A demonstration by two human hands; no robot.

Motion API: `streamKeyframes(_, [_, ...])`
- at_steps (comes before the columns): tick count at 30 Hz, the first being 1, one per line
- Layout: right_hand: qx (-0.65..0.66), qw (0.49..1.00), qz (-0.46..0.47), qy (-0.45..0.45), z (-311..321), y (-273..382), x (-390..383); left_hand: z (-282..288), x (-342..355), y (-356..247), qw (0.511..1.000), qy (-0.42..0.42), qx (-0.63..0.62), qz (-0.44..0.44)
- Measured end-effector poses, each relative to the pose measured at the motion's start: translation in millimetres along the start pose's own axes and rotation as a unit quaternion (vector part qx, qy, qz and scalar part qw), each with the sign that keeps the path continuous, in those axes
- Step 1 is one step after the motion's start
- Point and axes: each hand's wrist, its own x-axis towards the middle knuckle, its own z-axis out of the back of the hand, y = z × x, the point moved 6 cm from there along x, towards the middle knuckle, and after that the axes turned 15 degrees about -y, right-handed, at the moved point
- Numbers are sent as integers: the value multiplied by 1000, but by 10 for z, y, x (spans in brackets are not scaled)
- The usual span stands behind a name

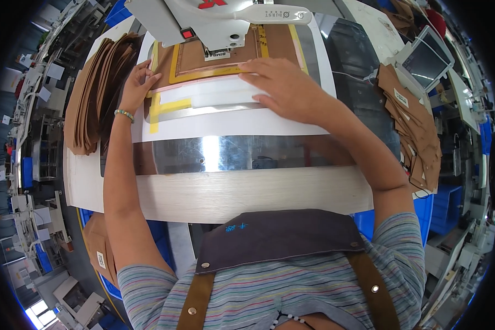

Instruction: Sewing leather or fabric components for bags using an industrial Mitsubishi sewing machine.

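My left hand (pixel 139 87) rests at the left edge of a brown fabric piece (pixel 168 71), its fingers apart. A beaded bracelet (pixel 124 114) circles that wrist. My right hand (pixel 285 91) lies palm down, fingers stretched out, over the near edge of a yellow-taped frame (pixel 203 75) on the fabric. Just beyond, the white sewing machine head (pixel 217 33) stands over the fabric, with a white label (pixel 218 55) beneath its needle area. A white template sheet (pixel 220 127) with yellow tape strips lies under both hands. The fingertips' exact contact is hard to make out.
Stacked brown fabric pieces (pixel 88 102) hang at the left of the table; more brown pieces with labels (pixel 415 132) lie at the right. A control screen (pixel 428 58) stands at far right. A shiny metal plate (pixel 231 155) and pale table edge (pixel 247 190) lie nearest me.
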Motion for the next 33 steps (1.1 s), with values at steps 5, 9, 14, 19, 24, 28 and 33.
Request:
streamKeyframes(5, [43, 995, -63, 69, -182, 49, -415, -243, -34, -198, 997, 54, -51, 33])
streamKeyframes(9, [18, 992, -108, 56, -173, -88, -640, -546, -2, -316, 995, 62, -73, -17])
streamKeyframes(14, [-2, 993, -110, 50, -35, -36, -795, -963, -28, -632, 994, 21, 47, -95])
streamKeyframes(19, [-25, 999, -36, -21, 130, -102, -572, -1061, -154, -1092, 978, -103, 120, -140])
streamKeyframes(24, [90, 989, -111, -41, -73, -228, -118, -1120, -30, -759, 988, -133, -61, -57])
streamKeyframes(28, [130, 983, -125, -42, -403, -150, -130, -526, 48, -3, 885, -295, -301, 200])
streamKeyframes(33, [179, 977, -72, -87, -313, -116, -127, 676, -272, -304, 897, -320, -305, -13])
